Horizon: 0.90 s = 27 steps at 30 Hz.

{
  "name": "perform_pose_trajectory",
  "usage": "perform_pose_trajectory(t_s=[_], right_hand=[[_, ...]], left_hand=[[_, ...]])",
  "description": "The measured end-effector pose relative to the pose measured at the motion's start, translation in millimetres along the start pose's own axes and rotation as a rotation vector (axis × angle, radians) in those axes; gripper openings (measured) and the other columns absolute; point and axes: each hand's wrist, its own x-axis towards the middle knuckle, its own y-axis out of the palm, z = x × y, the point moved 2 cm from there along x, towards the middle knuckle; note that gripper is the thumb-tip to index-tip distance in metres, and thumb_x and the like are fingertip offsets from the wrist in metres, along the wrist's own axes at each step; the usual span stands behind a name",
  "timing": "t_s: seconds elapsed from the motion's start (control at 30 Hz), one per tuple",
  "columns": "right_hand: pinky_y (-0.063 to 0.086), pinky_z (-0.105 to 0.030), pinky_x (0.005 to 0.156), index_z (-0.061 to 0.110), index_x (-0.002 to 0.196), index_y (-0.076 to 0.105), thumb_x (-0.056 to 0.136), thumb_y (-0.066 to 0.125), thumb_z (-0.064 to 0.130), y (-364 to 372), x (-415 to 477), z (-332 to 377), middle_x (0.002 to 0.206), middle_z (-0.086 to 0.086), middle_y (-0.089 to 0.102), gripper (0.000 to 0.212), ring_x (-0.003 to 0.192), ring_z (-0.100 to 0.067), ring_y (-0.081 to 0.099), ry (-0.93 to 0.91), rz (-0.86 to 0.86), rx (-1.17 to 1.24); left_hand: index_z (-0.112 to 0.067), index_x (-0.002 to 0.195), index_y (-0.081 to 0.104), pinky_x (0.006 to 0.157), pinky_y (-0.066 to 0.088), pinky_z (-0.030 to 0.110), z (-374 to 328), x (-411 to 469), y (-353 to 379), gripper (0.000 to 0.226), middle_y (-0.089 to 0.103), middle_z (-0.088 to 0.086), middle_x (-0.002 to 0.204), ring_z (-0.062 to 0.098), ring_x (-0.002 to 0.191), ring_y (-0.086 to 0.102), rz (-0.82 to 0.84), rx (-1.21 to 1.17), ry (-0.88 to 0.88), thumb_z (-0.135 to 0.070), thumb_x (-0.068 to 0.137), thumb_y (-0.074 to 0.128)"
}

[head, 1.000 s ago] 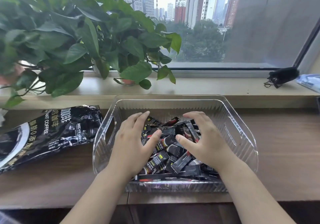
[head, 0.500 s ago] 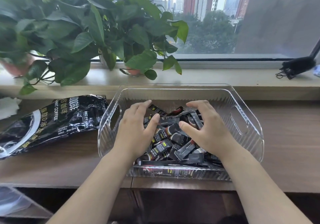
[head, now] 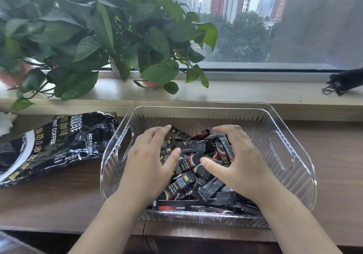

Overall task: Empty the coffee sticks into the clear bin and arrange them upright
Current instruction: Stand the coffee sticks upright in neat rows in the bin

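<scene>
Your left hand (head: pixel 149 161) and right hand (head: pixel 241 165) sit inside the clear bin (head: pixel 196 104). Their fingers are spread wide and loosely curved, cupping the heap of coffee sticks (head: pixel 192 175) between them. The sticks lie jumbled on the bin's floor. A black coffee bag (head: pixel 59 145) lies on the counter (head: pixel 49 204), just left of the bin.
</scene>
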Motion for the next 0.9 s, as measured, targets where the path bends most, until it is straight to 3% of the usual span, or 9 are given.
perform_pose_trajectory(t_s=[0.13,0.3,0.47,0.8,0.9], right_hand=[[0.027,-0.010,0.100,0.036,0.139,0.043,0.077,0.069,0.058,1.3,-0.2,-1.4,0.133,0.022,0.043,0.071,0.128,0.003,0.039,0.006,0.001,-0.004],[0.016,0.007,0.096,0.038,0.139,0.039,0.078,0.066,0.061,2.7,-0.8,-2.7,0.133,0.027,0.038,0.071,0.127,0.012,0.033,0.011,0.018,-0.012],[0.013,0.009,0.095,0.043,0.140,0.034,0.077,0.063,0.065,2.9,-1.3,-3.1,0.133,0.034,0.033,0.072,0.129,0.022,0.023,0.003,0.042,-0.013],[0.022,0.000,0.092,0.035,0.139,0.041,0.078,0.074,0.054,-0.1,-1.3,2.7,0.131,0.022,0.042,0.071,0.123,0.005,0.039,0.034,0.044,-0.040],[0.028,-0.012,0.095,0.034,0.139,0.042,0.079,0.076,0.052,-1.7,-0.8,4.3,0.129,0.021,0.043,0.071,0.118,0.005,0.039,0.047,0.040,-0.043]], left_hand=[[-0.031,0.146,0.040,0.109,0.031,0.029,3.7,-0.2,5.1,0.058,0.044,-0.010,0.141,0.007,0.130,0.037,0.043,0.015,-0.009,-0.047,0.092,0.055],[-0.032,0.146,0.041,0.111,0.029,0.028,4.7,-1.1,6.6,0.058,0.043,-0.014,0.141,0.005,0.133,0.035,0.046,0.034,0.008,-0.054,0.093,0.048],[-0.032,0.144,0.044,0.109,0.034,0.029,5.2,-2.3,7.4,0.060,0.044,-0.014,0.139,0.006,0.131,0.038,0.043,0.041,0.034,-0.056,0.089,0.043],[-0.029,0.149,0.038,0.114,0.033,0.039,4.3,-3.3,8.6,0.060,0.041,-0.006,0.145,0.014,0.136,0.035,0.089,0.063,0.027,-0.048,0.093,0.052],[-0.025,0.147,0.040,0.110,0.036,0.041,5.3,-3.0,9.9,0.058,0.044,-0.003,0.142,0.018,0.132,0.039,0.088,0.063,0.029,-0.044,0.095,0.055]])
